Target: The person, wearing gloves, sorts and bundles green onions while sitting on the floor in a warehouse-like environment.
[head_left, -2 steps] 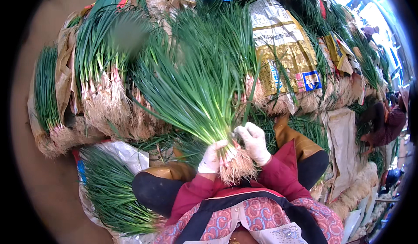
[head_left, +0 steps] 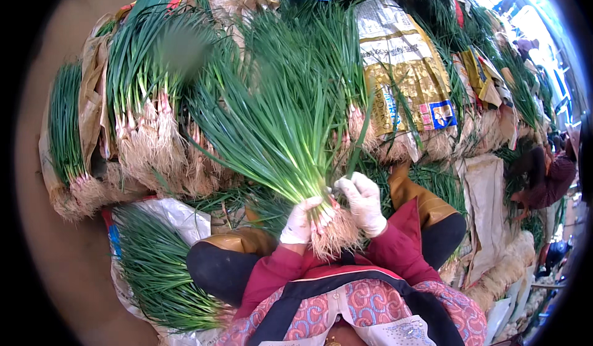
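Note:
A bunch of spring onions (head_left: pixel 287 142) stands in front of me, its green leaves fanned up and to the left, pale roots hanging at the bottom. My left hand (head_left: pixel 301 221), in a white glove, is wrapped round the lower stems. At the right edge of the same bunch is my right hand (head_left: pixel 365 205), gloved too, its fingers bent together close to the stem bases. Whatever those fingers pinch, if anything, is too small to make out.
More spring onions (head_left: pixel 167 278) lie on a white plastic sheet (head_left: pixel 185 219) at lower left. Rows of rooted bunches (head_left: pixel 145 130) stand beyond my legs, partly covered by a gold and white sack (head_left: pixel 404 68). At far right another person (head_left: pixel 553 173) sits low.
Both hands stay almost in place round the bunch. My right hand has shifted very slightly; the left keeps its hold on the stems.

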Motion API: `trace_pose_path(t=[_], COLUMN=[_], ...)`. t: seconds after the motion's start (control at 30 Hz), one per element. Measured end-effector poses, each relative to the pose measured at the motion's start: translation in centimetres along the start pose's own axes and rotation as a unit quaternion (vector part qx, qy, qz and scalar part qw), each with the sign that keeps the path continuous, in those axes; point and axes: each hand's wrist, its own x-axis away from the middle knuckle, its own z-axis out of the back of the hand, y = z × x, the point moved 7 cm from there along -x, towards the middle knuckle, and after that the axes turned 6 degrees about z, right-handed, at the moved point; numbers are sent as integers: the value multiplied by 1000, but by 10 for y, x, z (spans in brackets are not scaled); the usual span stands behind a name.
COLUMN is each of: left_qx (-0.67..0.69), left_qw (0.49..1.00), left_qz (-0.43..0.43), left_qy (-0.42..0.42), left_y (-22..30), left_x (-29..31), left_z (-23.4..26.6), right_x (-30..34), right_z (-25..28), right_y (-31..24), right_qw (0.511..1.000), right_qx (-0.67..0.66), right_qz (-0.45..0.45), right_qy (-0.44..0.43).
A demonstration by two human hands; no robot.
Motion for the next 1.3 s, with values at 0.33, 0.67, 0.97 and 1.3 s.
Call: trace_pose_path(t=[0.33, 0.67, 0.97, 1.3], left_qx=[31, 7, 142, 146], left_qw=[999, 1000, 979, 984], left_qz=[-32, -17, -102, -89], left_qy=[-14, 8, -107, -55], left_y=[5, 6, 18, 10], left_x=[-3, -2, -1, -4], left_z=[-14, -8, -19, -15], right_x=[-31, -32, -21, -25], right_z=[16, -39, 46, -15], right_y=[20, 37, 10, 11], right_qw=[968, 970, 872, 993], right_qx=[236, -88, -466, -70], right_qz=[38, -162, -149, -71], right_qy=[-80, -157, -6, -58])
